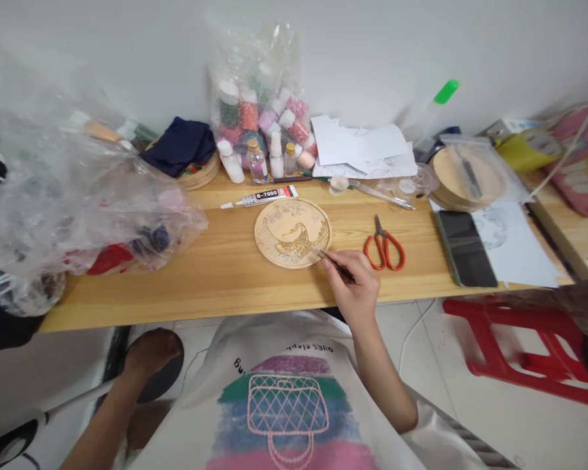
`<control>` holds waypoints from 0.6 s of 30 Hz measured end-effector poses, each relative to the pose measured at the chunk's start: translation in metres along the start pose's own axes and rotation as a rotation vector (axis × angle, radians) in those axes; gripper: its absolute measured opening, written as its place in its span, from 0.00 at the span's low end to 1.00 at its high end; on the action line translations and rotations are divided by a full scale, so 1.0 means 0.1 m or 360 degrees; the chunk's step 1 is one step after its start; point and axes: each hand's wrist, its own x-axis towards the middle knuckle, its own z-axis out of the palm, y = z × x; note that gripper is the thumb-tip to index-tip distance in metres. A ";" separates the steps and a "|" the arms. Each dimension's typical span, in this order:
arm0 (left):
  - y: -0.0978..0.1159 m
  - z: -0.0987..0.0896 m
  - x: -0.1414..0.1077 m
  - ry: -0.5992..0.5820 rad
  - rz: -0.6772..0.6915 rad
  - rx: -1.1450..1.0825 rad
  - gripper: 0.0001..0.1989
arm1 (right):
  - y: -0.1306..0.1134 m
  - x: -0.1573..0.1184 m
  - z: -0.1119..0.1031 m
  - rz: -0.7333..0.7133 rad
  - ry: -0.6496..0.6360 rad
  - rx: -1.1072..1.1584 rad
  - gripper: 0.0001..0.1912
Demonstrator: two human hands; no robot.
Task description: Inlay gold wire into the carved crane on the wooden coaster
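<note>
The right hand (355, 284) is drawn into a thumb-and-finger pinch, its bare forearm (385, 372) angling forward and inward from a bent elbow. The left forearm (105, 414) slants forward too; its hand (151, 352) seems relaxed, though finger detail is unclear.

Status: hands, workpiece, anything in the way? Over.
Right hand gripping dark slender tweezers, tips at round, bird-patterned wooden disc. Left hand off light wooden table, grip unclear. Orange-handled metal scissors beside right hand, off the disc.
</note>
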 end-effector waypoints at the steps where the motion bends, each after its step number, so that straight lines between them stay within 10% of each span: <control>1: -0.09 0.00 0.03 -0.0016 -0.0048 0.0027 0.11 | -0.04 0.00 -0.01 -0.0027 -0.0021 -0.0015 0.06; 6: -0.21 -0.30 -0.18 -0.0039 -0.0096 -0.0026 0.15 | -0.34 -0.03 0.00 -0.0244 -0.0182 -0.0040 0.08; 14: 1.27 -0.69 -0.23 0.0380 0.1125 -0.1157 0.09 | -0.81 -0.09 0.01 -0.0569 -0.0414 0.0010 0.11; 18: 1.58 -0.64 -0.16 0.0405 0.1382 -0.1314 0.06 | -0.95 -0.13 -0.10 -0.0660 -0.0410 -0.0149 0.10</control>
